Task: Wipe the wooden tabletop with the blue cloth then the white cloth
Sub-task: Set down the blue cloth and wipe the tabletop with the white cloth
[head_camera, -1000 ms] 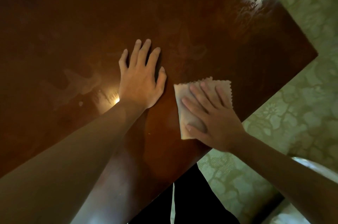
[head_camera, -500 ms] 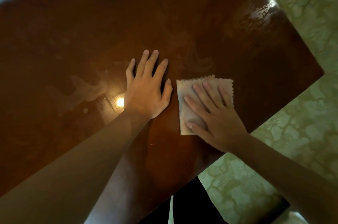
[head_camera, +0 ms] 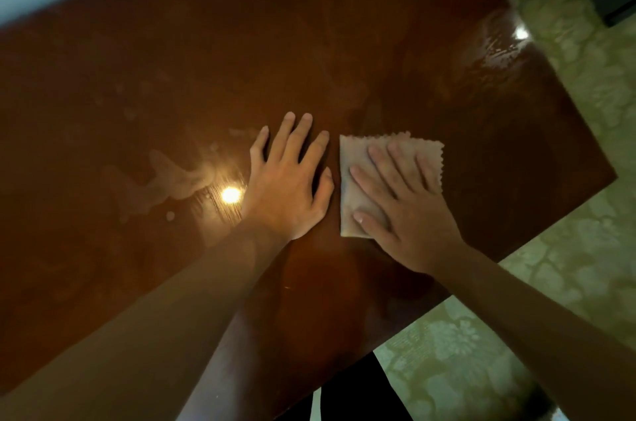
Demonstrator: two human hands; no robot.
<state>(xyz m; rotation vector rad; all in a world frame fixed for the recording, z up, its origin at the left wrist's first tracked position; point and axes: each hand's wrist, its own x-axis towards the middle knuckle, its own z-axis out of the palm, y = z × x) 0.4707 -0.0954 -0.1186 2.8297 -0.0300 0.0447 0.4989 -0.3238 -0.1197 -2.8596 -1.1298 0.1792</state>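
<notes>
Nearest the viewer, two bare forearms reach up across the near edge of the wooden counter (head_camera: 344,42). The right hand (head_camera: 406,210) lies flat on the white cloth (head_camera: 358,159), its grip spread: fingers straight and slightly fanned, pressing the folded cloth down on the wood and not curled round it. The cloth sits under and just ahead of that palm, its zigzag-cut edge showing past the fingertips, its longer side running roughly away from the person. Just beside it to the left, the left hand (head_camera: 289,186) rests palm down on bare wood, fingers straight and holding nothing, apparently as a brace; its thumb lies close to the cloth's left edge. The right hand alone is on the cloth, so the wiping stroke falls to it. Farther left, pale smears (head_camera: 165,186) and a bright lamp reflection (head_camera: 230,194) mark the surface. No blue cloth is in view, which suggests the second pass is in hand.
</notes>
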